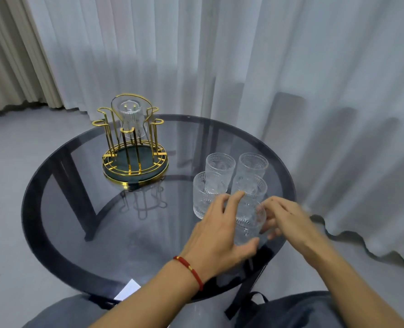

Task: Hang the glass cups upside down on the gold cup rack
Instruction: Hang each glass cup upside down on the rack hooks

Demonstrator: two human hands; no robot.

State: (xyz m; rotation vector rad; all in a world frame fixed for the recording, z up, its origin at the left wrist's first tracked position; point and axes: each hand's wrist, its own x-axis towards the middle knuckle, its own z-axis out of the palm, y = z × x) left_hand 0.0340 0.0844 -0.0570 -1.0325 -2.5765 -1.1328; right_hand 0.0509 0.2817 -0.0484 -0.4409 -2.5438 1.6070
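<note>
Cup (249, 223) nearest the tabletop (149, 233) edge sits between both hands; left hand (217, 230) fingers wrap it, right hand (283, 216) fingers touch its far side. Risk: slippery glass dropping, or knocking neighbouring cups (220, 169) before reaching the rack (134, 147).

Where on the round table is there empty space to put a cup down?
The widest bare stretch of the glass table lies left of the left hand, in front of the gold cup rack. A narrower bare strip runs between the rack and the standing glass cups. The right side is crowded: cups bunch together, and both hands, with the right hand, close around the nearest cup.
</note>
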